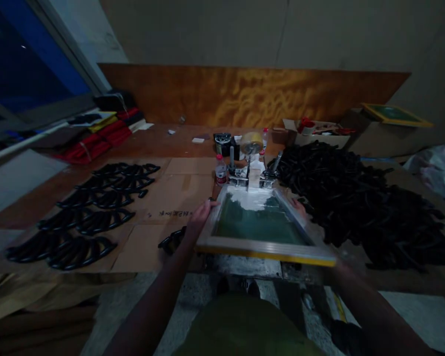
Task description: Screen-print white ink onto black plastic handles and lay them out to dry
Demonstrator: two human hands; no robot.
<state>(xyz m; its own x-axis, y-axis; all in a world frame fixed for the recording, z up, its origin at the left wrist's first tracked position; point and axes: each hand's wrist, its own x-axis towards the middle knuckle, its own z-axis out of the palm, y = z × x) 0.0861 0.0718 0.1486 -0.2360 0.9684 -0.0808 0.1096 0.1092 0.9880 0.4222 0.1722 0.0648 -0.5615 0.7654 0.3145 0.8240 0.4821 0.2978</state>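
Note:
A screen-printing frame point(265, 248) with green mesh lies in front of me, its near edge raised above a white-smeared base point(241, 266). White ink point(252, 199) covers the far part of the mesh. My left hand point(200, 216) is closed on the frame's left side. On the right side my right hand point(300, 208) grips the frame, partly hidden by its edge. A hinge clamp point(237, 180) stands at the frame's far end. Black curved handle-like pieces point(172, 241) lie on cardboard beside my left forearm.
Rows of black curved pieces point(92, 215) cover the cardboard point(181, 190) at left. A large heap of similar pieces point(341, 193) lies at right. Behind the clamp stand a bottle point(221, 170), a black tub point(223, 143) and a tape roll point(251, 143). An open box point(321, 140) sits back right.

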